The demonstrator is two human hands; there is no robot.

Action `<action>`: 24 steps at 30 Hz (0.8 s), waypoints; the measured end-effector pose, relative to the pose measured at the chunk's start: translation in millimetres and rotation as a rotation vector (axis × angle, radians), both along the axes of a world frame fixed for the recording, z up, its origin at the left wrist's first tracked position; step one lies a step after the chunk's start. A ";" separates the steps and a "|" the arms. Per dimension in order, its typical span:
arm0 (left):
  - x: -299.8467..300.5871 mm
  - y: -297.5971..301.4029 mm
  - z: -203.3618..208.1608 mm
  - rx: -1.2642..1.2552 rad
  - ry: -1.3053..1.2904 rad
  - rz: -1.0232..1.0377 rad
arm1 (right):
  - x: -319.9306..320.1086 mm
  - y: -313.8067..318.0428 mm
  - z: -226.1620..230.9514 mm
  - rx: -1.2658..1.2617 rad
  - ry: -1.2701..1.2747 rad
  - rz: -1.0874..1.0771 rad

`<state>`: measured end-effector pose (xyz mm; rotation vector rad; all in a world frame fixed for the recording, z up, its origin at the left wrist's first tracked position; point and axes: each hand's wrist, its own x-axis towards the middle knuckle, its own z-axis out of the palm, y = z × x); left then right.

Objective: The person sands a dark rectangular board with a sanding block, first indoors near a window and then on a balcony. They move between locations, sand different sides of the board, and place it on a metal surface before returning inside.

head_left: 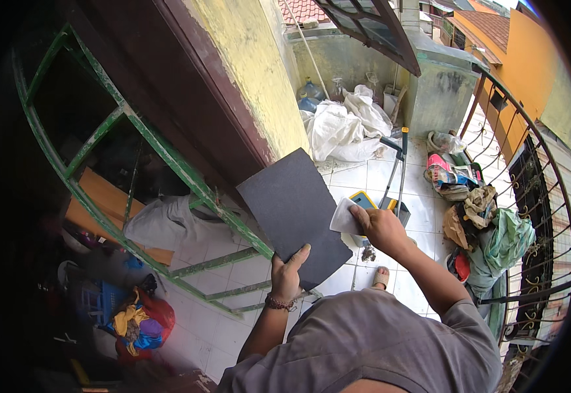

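Note:
My left hand grips the lower edge of a dark grey sandpaper sheet, thumb on its face. The sheet is held up at a tilt, and its lower right edge looks ragged. My right hand is closed on a small pale folded piece of paper, just right of the sheet. Whether the two pieces touch, I cannot tell. Left of the sheet stands a green window frame with worn paint and several panes' openings.
A dark brown post and a yellow wall rise ahead. White sacks lie at the balcony's far end. Bags and a green cloth are piled along the curved railing. A folding step stool stands on the white tiles. Coloured cloths lie at lower left.

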<state>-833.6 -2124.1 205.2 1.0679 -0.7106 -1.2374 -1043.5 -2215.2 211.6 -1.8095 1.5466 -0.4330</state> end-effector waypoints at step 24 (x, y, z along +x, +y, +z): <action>-55.0 -68.0 61.3 -0.161 -0.455 0.698 | -190.9 -149.1 -186.5 0.557 -0.455 -0.011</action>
